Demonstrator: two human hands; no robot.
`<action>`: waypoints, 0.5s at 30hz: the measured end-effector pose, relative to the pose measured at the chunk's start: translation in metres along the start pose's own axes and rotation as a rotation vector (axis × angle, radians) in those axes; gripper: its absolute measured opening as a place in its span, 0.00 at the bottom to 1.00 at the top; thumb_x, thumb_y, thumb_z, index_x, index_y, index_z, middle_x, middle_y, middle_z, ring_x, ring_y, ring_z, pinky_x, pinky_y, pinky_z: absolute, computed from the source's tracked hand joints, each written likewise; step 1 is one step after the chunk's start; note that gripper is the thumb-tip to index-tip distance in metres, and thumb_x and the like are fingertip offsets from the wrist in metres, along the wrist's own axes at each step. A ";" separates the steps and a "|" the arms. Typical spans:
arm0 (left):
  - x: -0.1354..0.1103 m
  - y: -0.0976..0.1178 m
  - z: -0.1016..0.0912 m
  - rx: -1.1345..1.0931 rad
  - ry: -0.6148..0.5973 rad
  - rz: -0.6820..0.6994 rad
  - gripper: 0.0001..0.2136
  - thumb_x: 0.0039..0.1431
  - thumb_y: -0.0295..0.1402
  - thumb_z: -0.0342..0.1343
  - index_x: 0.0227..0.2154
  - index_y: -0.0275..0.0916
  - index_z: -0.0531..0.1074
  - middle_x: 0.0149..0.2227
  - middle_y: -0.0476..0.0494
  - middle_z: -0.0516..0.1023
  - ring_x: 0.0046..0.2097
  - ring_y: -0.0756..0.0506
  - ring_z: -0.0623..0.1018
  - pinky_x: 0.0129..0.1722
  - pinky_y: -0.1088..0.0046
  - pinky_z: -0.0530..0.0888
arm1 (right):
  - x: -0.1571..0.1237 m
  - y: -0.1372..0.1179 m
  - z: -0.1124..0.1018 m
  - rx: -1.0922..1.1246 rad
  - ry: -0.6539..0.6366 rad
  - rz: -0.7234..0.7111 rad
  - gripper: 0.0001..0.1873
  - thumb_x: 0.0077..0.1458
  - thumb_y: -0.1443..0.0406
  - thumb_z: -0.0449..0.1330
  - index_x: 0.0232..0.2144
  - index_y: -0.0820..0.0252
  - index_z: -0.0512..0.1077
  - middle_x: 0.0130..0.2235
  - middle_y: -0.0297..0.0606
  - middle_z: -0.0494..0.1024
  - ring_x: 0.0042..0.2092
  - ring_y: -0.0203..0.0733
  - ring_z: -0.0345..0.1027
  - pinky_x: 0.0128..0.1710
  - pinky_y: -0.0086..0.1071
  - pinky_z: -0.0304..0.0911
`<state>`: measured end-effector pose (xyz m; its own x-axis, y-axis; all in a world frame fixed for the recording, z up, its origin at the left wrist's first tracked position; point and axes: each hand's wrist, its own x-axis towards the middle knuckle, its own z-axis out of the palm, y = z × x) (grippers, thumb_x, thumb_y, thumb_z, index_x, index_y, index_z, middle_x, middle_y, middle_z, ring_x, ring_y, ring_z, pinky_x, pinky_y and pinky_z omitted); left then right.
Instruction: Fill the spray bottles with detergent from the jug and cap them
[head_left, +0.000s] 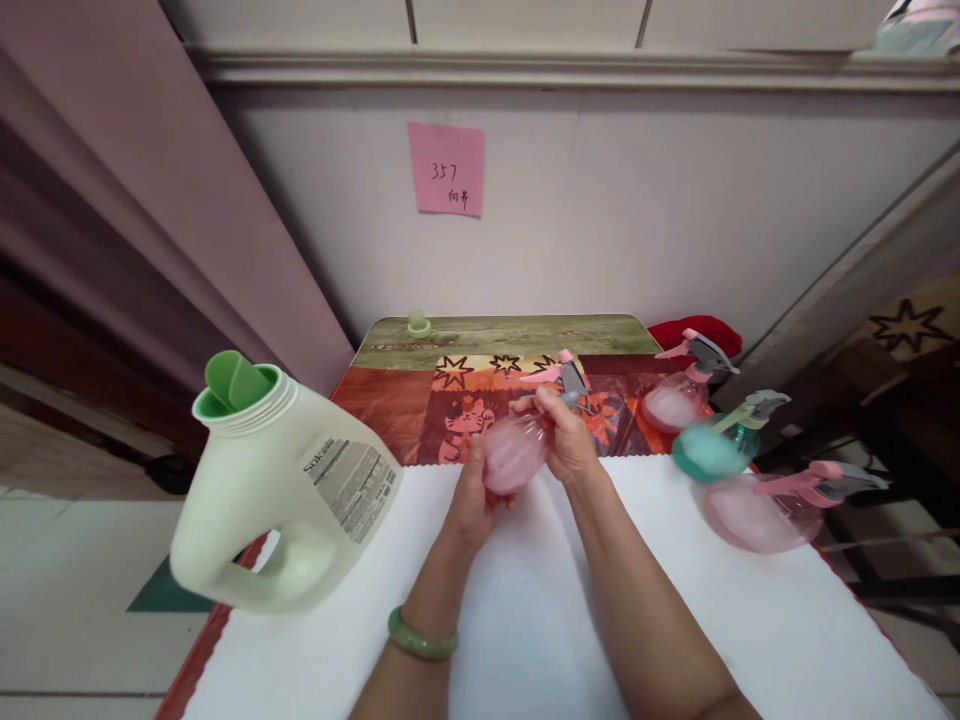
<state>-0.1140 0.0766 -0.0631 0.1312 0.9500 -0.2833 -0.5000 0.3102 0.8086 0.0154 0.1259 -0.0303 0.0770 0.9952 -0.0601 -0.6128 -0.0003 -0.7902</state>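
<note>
Between my hands, over the middle of the table, is a pink spray bottle point(516, 455), tilted with its pink and grey trigger head toward the upper right. My left hand point(474, 500) is wrapped round the bottle's round body from the left and below. At the neck, just under the trigger head, the fingers of my right hand point(562, 438) are closed. To the left stands a large pale green detergent jug point(277, 500), its mouth uncapped and a green pouring spout showing.
Along the table's right side stand a pink spray bottle point(675, 400), a teal one point(716, 447) and another pink one point(765, 512). A small green cap point(418, 323) lies at the back edge. Behind the table rises a white panel point(600, 220) bearing a pink note point(447, 170).
</note>
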 end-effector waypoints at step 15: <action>-0.002 -0.001 0.002 0.069 -0.011 0.212 0.27 0.57 0.52 0.64 0.52 0.38 0.74 0.44 0.41 0.78 0.34 0.47 0.76 0.20 0.76 0.69 | 0.000 -0.004 0.006 -0.067 0.121 -0.026 0.15 0.42 0.54 0.71 0.22 0.54 0.71 0.26 0.37 0.84 0.41 0.55 0.81 0.39 0.41 0.72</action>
<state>-0.1121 0.0742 -0.0628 0.0390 0.9945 -0.0977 -0.4574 0.1047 0.8831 0.0128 0.1262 -0.0237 0.1886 0.9760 -0.1089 -0.5556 0.0146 -0.8313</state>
